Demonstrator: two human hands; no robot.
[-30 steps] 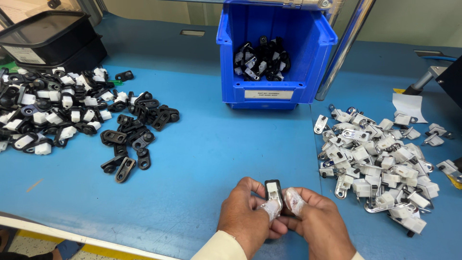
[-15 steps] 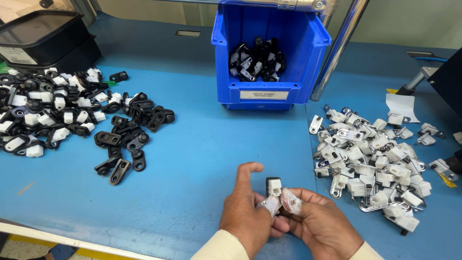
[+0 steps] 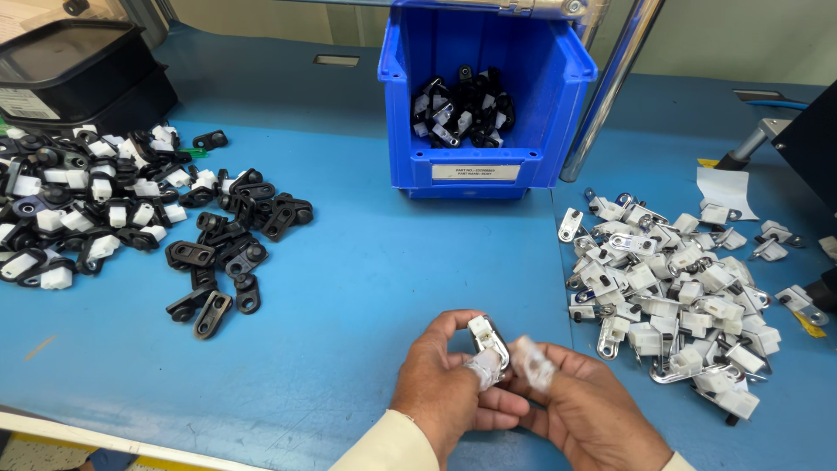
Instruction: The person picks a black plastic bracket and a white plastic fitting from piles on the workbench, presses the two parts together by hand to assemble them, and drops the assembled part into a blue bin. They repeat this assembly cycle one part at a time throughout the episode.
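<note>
Between both hands' fingers [image 3: 485,365], closed around it, a small metal-and-white clip [image 3: 488,338] is being held upright for fitting, above the tabletop [image 3: 366,288].

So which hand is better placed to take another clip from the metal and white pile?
Probably the right hand: the pile of metal and white clips lies on its side, while the left hand grips the small clip.
</note>
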